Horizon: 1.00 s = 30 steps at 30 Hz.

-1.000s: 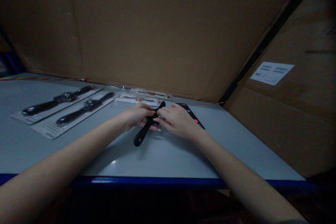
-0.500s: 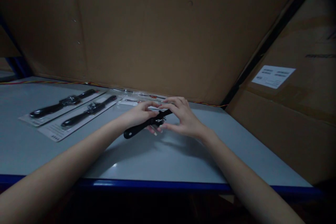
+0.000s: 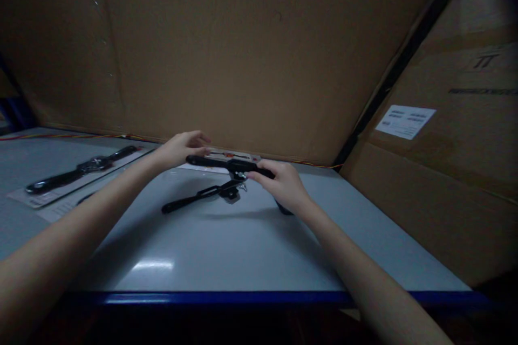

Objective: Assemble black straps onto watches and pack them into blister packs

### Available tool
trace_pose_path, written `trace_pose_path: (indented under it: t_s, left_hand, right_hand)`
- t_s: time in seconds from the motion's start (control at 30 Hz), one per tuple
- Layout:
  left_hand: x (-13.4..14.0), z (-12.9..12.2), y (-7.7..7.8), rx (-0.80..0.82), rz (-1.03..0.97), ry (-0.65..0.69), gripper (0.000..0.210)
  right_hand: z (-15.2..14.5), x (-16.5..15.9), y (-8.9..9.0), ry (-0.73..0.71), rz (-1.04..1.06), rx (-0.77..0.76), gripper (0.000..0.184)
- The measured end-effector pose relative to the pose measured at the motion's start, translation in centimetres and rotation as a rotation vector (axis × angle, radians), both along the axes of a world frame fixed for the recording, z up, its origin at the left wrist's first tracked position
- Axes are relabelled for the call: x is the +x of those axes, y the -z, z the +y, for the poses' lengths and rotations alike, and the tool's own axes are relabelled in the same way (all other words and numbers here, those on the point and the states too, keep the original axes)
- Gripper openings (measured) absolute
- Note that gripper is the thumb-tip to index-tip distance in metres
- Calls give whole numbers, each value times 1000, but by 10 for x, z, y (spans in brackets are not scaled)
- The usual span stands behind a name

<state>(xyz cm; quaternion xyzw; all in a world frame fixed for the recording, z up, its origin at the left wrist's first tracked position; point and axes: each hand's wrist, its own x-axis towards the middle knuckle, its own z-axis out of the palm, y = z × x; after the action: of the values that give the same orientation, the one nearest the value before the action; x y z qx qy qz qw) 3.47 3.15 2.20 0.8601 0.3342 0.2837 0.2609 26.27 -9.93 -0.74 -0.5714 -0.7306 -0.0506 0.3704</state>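
My right hand grips the right part of a black spokeshave, holding it above the table with its other handle pointing left. My left hand is open, fingers loosely bent, just beyond that left handle; whether it touches is unclear. Below, a second black spokeshave with small metal screws near its middle appears to lie on the table. A black end shows under my right hand, partly hidden. Behind my hands lies a flat clear package with an orange-and-black item.
A packaged spokeshave lies on a card at the left; another card is partly behind my left arm. The grey table has a blue front edge. Cardboard walls the back, and a labelled box stands right.
My left hand has let go of the spokeshave and moved left and back. My right hand has closed round a spokeshave. A second one now shows below. The view has shifted slightly.
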Motion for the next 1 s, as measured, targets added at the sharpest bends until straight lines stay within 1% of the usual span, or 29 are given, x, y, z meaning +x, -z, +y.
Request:
trace_pose_path:
  t_s: [0.07, 0.13, 0.17, 0.23, 0.3, 0.4, 0.5, 0.57, 0.63, 0.7, 0.77, 0.83, 0.87, 0.93, 1.0]
  left_hand:
    - [-5, 23, 13, 146, 242, -54, 47]
    - [-7, 37, 27, 254, 503, -57, 58]
    - [-7, 40, 34, 301, 584, -80, 67]
    - [-5, 41, 42, 363, 674, -113, 80]
    - [-3, 39, 45, 375, 697, -104, 83]
    - [-1, 33, 43, 381, 733, -51, 68]
    - [-1, 25, 43, 460, 746, -14, 59]
    - [-2, 19, 41, 485, 703, 18, 59]
    - [-4, 15, 36, 468, 630, 22, 59]
    - [-8, 14, 25, 415, 541, -11, 56]
    - [-14, 14, 9, 285, 432, -70, 51]
    - [-19, 13, -10, 45, 283, -99, 48]
    - [-21, 11, -20, -93, 200, -83, 47]
    - [-22, 4, -35, -358, 84, -18, 48]
    - [-21, -7, -43, -569, 77, 66, 48]
  right_hand:
    - [2, 1, -1, 12, 235, -64, 33]
    - [4, 1, -1, -33, 485, -187, 35]
    - [5, 1, -2, -58, 595, -256, 35]
    - [6, -1, -4, -88, 757, -370, 34]
    - [5, -2, -6, -86, 853, -454, 33]
    - [2, -5, -10, -98, 935, -542, 29]
    - [0, -6, -10, -138, 921, -579, 26]
    - [1, -5, -8, -142, 873, -574, 27]
    - [3, -4, -4, -159, 799, -508, 28]
    - [5, -3, -1, -190, 692, -376, 31]
    - [4, -3, 1, -184, 558, -227, 34]
    - [2, -3, 0, -149, 457, -109, 39]
    - [0, -3, -1, -137, 427, -68, 42]
    - [-2, -1, -4, -152, 406, -40, 44]
    - [-4, 2, -9, -204, 422, -111, 43]
